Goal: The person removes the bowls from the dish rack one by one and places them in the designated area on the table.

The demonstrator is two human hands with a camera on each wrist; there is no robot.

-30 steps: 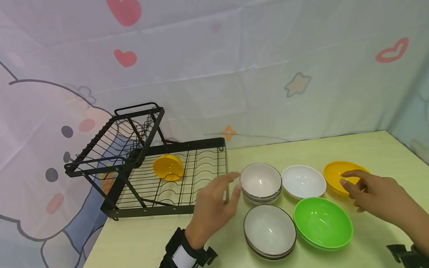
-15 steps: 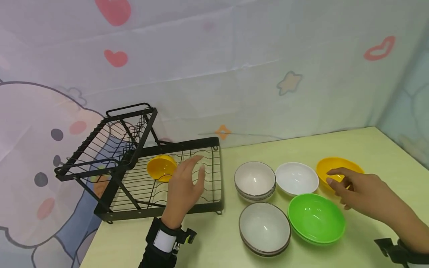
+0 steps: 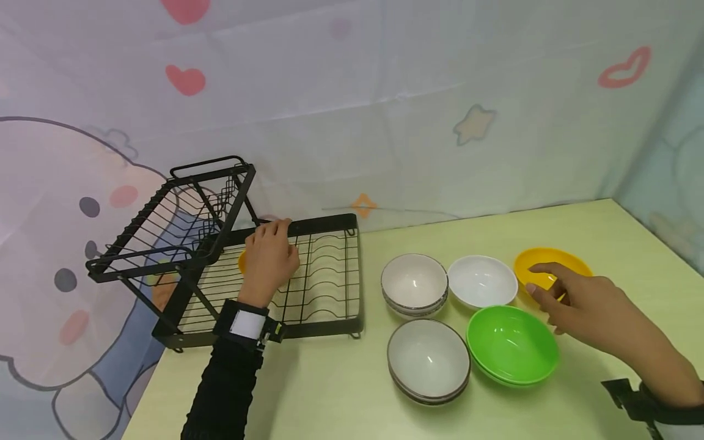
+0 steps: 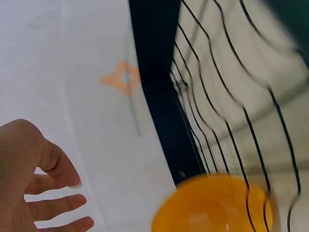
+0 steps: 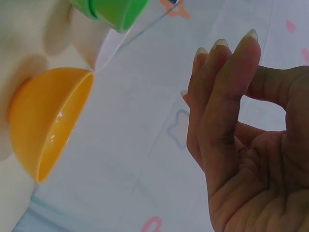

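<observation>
My left hand is over the black wire dish rack, in front of a yellow bowl that it mostly covers in the head view. In the left wrist view its bent fingers hold nothing, and the yellow bowl stands tilted among the wires, apart from them. At the right, my right hand hovers near a second yellow bowl on the table. The right wrist view shows this hand with loosely bent fingers and nothing in its grasp, a gap away from that yellow bowl.
Between rack and right hand stand a stack of white bowls, a white bowl, stacked dark-rimmed bowls and stacked green bowls. The rack's raised upper tier leans at the left. A printed cloth hangs behind the table.
My left hand has moved left from beside the white bowls to the yellow bowl in the rack. The right hand has stayed by the other yellow bowl. The head view has shifted slightly.
</observation>
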